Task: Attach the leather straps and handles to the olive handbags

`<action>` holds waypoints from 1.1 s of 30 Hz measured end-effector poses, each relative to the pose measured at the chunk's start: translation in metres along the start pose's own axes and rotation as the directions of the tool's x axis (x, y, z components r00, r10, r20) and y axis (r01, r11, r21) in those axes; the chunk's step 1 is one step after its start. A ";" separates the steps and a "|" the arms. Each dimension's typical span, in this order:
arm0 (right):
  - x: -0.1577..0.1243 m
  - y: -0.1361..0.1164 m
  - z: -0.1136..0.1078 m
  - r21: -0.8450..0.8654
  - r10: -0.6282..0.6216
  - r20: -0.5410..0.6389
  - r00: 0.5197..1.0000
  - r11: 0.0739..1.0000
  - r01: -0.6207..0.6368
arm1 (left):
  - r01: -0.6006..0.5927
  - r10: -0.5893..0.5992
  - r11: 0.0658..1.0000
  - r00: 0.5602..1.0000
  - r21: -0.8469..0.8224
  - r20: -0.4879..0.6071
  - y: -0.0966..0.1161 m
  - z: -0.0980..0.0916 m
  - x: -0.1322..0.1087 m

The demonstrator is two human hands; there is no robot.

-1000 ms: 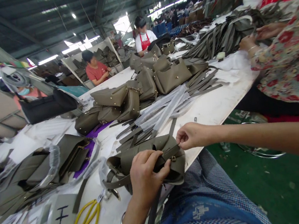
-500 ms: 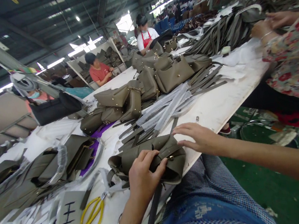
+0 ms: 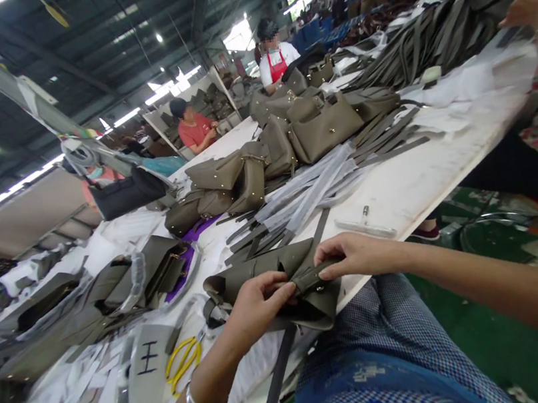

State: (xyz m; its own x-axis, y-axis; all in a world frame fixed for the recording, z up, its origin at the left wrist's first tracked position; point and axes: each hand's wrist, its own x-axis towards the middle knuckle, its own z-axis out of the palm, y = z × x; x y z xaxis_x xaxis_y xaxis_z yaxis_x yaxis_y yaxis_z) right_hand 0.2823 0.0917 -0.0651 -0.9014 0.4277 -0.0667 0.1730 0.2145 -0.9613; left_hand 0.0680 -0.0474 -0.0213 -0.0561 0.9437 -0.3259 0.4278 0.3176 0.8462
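An olive-grey handbag lies on its side at the table edge in front of me, its opening facing my body. My left hand grips the bag's strap-like flap from the left, thumb and fingers closed on it. From the right, my right hand pinches the other end of that same flap, near a small gold stud. A loose dark strap hangs from the bag over the table edge. Just beyond my right hand, a small metal piece rests on the white table.
Yellow-handled scissors lie left of my left forearm. Beyond the bag are wrapped straps and a pile of similar bags. More bags lie at left. A co-worker's hand is at far right; other people sit across.
My right hand has moved from hovering at the bag's right end to pinching the flap. My left hand's fingers have slid to the flap's edge. The view has shifted slightly.
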 end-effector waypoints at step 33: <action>0.005 -0.011 0.038 -0.242 0.044 -0.243 0.969 0.965 -0.105 | 0.066 -0.063 0.976 0.998 -0.207 0.021 0.000 0.014 0.003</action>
State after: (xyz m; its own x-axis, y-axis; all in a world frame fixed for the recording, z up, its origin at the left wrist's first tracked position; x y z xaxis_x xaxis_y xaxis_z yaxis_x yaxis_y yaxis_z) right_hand 0.2611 0.0578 -0.0647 -0.7692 0.6376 -0.0424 0.3573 0.3741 -0.8558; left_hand 0.0806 -0.0458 -0.0279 -0.0639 0.9197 -0.3874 0.2270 0.3914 0.8918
